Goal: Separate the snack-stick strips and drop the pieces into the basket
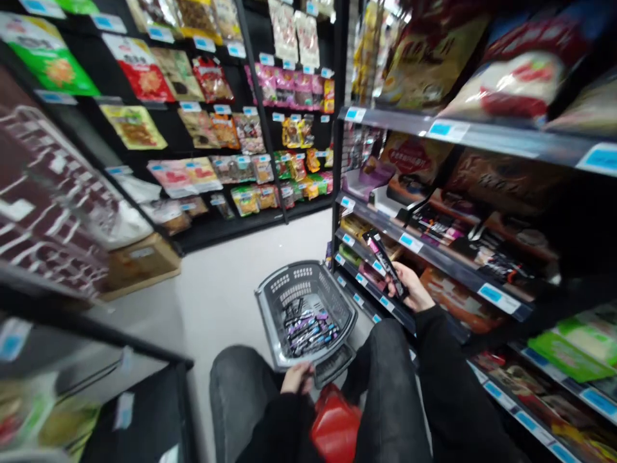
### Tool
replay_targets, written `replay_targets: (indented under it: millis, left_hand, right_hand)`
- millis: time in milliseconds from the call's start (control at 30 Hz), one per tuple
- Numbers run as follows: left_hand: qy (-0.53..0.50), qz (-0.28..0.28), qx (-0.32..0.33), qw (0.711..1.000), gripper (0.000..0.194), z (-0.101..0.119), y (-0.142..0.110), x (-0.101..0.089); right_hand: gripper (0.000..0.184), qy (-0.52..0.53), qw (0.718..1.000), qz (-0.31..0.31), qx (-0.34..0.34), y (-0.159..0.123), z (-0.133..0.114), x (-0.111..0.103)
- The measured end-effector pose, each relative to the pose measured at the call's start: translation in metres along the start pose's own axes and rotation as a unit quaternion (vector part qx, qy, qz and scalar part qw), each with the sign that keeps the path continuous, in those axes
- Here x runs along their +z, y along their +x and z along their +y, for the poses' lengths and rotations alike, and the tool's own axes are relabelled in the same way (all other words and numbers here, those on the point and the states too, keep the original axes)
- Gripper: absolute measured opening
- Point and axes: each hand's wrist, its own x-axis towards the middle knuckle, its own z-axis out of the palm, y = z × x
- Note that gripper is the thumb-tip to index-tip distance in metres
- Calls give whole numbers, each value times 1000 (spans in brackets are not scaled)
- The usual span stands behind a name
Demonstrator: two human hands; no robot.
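Note:
My right hand (409,286) is closed around a slim black stick packet (384,262) with pink and white print. It holds the packet tilted beside the right-hand shelf, below the boxes of similar packets (436,225). At the near rim of a grey plastic shopping basket (337,292), my left hand (297,377) has its fingers curled against the edge by the folded handle. Inside the basket lies a loose pile of slim packets (311,331) in black, purple and blue. The basket stands on the floor in front of my knees.
Shelves with price tags (409,242) rise close on my right. Hanging snack bags (137,67) cover the rack ahead. A cardboard box (139,263) stands on the floor at left, and a dark shelf frame (144,350) is near my left. Something red (335,424) sits between my legs.

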Motion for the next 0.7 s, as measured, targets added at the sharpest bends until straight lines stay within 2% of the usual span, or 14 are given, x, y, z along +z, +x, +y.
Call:
replay_targets:
  millis: [67, 133, 200, 233, 300, 333, 433, 533, 633, 700]
  left_hand:
    - [-88, -18, 0, 996, 21, 9, -5, 3]
    - [-141, -33, 22, 989, 25, 15, -10, 2]
    - [-215, -122, 75, 966, 35, 17, -14, -1]
    - [-239, -149, 98, 954, 39, 17, -17, -3]
    - [-254, -164, 148, 942, 46, 15, -21, -6]
    - [-240, -158, 160, 945, 51, 13, -22, -7]
    - [-170, -88, 179, 965, 62, 8, -20, -9]
    - [-126, -22, 189, 974, 59, 5, -12, -8]
    - [-110, -12, 178, 978, 55, 3, -4, -4]
    - [-88, -5, 166, 982, 52, 2, 1, -1]
  right_hand:
    - [52, 33, 995, -72, 61, -21, 53, 24]
    - [49, 23, 982, -129, 137, -35, 102, 42]
    - [45, -17, 962, -182, 205, -41, 145, 54]
    - [44, -43, 950, -209, 229, -43, 164, 59]
    - [43, -93, 929, -259, 246, -46, 197, 65]
    - [42, -115, 923, -279, 240, -48, 210, 67]
    - [41, -211, 916, -294, 173, -51, 235, 68]
    - [38, -326, 911, -246, 55, -51, 240, 64]
    - [31, -390, 900, -193, -27, -47, 234, 56]
    - [25, -402, 897, -177, -38, -44, 232, 50]
